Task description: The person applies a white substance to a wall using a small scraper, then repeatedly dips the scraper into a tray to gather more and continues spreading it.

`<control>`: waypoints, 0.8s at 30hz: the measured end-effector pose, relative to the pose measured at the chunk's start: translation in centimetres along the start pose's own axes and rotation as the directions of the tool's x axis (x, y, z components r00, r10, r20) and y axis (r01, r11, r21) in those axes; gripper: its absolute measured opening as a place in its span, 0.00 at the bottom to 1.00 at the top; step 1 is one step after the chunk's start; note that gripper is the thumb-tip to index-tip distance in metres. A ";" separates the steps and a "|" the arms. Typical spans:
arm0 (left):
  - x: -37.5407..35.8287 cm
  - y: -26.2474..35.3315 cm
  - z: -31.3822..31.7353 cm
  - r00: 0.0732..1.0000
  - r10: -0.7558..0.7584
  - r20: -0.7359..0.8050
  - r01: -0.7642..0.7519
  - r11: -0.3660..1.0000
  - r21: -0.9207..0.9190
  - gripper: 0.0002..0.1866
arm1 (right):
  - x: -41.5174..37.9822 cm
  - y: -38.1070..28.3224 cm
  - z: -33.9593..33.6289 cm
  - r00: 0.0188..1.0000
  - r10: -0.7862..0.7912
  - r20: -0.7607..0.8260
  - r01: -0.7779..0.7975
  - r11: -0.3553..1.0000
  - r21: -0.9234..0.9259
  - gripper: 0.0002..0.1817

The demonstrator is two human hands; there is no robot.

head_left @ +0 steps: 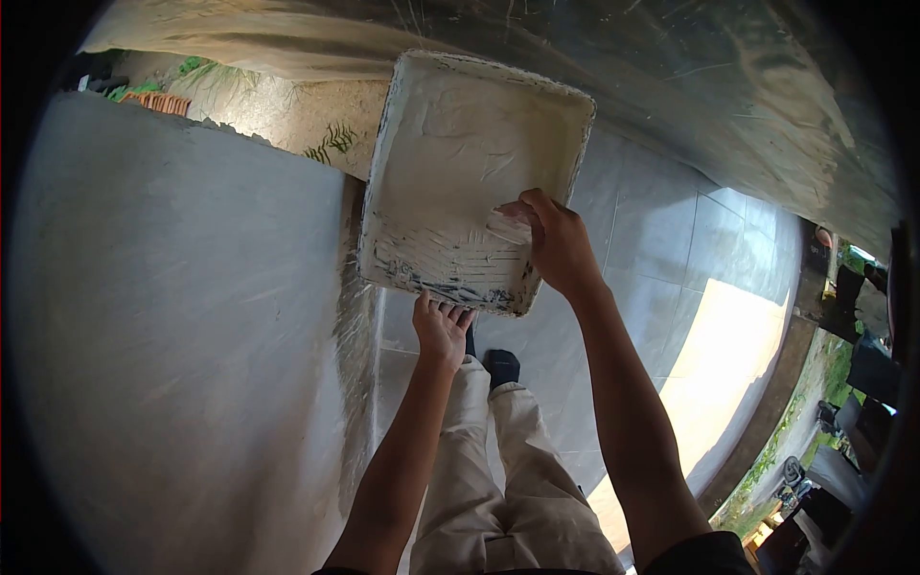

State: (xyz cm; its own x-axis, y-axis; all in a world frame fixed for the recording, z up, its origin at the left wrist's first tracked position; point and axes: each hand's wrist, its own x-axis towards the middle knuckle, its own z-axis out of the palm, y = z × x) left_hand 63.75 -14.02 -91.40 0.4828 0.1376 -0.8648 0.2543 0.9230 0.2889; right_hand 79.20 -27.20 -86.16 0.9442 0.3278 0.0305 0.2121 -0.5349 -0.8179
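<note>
A rectangular paint tray (477, 144), dark under its crusted white coating, is tilted in front of me and holds thick white paint. My left hand (444, 329) grips its near edge, fingers curled at the rim. Over the tray's lower right part, my right hand (559, 240) is closed on a small piece coated in white (510, 226), its fingertips close over the paint. What that piece is, I cannot tell. Ridges and dark streaks show at the tray's near end, where the coating is thinner.
A smooth grey wall (192, 316) rises on the left, ending in a narrow ledge. Grey floor tiles (652, 230) lie below, with a sunlit patch on the right. A brownish plastic-like sheet (728, 96) spans the top. My feet (501, 367) stand just below the tray.
</note>
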 end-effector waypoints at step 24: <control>-0.9 -1.2 0.3 0.997 -0.042 0.058 0.042 0.999 0.002 0.46 | 2.1 1.4 1.3 0.958 0.072 0.279 -0.026 0.986 -0.167 0.19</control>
State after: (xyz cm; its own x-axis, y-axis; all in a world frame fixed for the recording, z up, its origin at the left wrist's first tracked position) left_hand 63.29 -15.35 -90.87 0.5196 0.0773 -0.8509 0.2765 0.9271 0.2530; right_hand 81.15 -26.27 -87.99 0.8493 0.4925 -0.1901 0.2270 -0.6658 -0.7108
